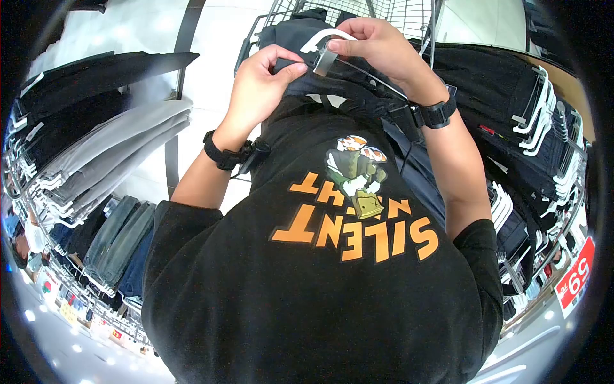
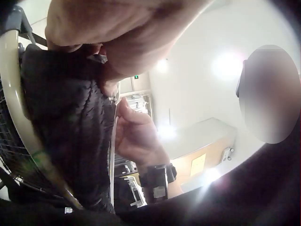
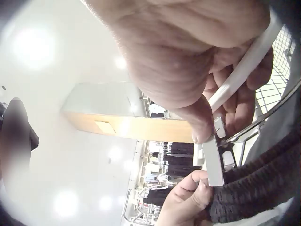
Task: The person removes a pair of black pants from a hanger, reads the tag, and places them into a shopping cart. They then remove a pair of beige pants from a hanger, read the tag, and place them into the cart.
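My left hand (image 1: 259, 86) pinches the edge of a dark garment with a gathered, elastic-looking waistband (image 3: 249, 193). Facing it, my right hand (image 1: 384, 54) grips a white clip hanger (image 1: 314, 41), its thumb pressed at a flat, shiny clip (image 1: 325, 63). The clip stands right at the garment's edge, beside the left fingertips. From there a thin metal bar of the hanger runs toward my body in the head view. In the left wrist view the dark cloth (image 2: 66, 108) hangs below the left hand, and the palm hides part of the pinch.
A wire shopping cart (image 1: 400, 16) with dark clothes stands directly ahead. Racks of hung trousers flank me, grey ones (image 1: 121, 137) at left and black ones (image 1: 492, 80) on white hangers at right. A red price sign (image 1: 575, 276) hangs at the lower right.
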`<action>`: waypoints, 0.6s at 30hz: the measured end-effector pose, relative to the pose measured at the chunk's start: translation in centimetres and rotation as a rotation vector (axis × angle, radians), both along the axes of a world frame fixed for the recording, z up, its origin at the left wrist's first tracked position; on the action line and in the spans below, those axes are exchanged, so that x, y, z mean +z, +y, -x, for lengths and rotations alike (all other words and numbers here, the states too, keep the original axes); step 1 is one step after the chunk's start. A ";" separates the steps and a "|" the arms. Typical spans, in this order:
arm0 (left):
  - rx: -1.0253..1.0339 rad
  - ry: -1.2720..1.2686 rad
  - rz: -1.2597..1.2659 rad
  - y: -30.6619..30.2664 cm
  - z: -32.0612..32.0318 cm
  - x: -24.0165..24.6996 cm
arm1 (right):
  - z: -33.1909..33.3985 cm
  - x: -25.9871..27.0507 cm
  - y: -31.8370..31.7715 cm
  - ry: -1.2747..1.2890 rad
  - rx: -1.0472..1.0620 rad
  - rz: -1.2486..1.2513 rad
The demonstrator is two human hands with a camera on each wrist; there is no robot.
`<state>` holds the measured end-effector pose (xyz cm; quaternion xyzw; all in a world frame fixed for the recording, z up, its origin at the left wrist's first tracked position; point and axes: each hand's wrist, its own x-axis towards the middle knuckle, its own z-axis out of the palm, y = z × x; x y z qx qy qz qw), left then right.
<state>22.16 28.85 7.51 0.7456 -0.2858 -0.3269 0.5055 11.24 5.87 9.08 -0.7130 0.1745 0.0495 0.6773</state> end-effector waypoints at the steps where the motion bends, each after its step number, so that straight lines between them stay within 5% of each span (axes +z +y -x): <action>1: -0.004 0.000 -0.001 -0.1 0.0 0.0 | 0.1 0.2 0.0 0.001 -0.003 0.014; 10: 0.055 -0.070 -0.055 -0.8 0.3 0.4 | 0.0 0.1 0.7 0.004 -0.023 0.078; 15: 0.132 0.396 0.187 -0.8 -0.1 -1.0 | 0.1 -0.9 0.9 0.002 0.006 0.118; 18: 0.124 0.457 0.209 -0.7 -0.1 -1.2 | 0.1 -0.3 0.6 0.026 0.048 0.176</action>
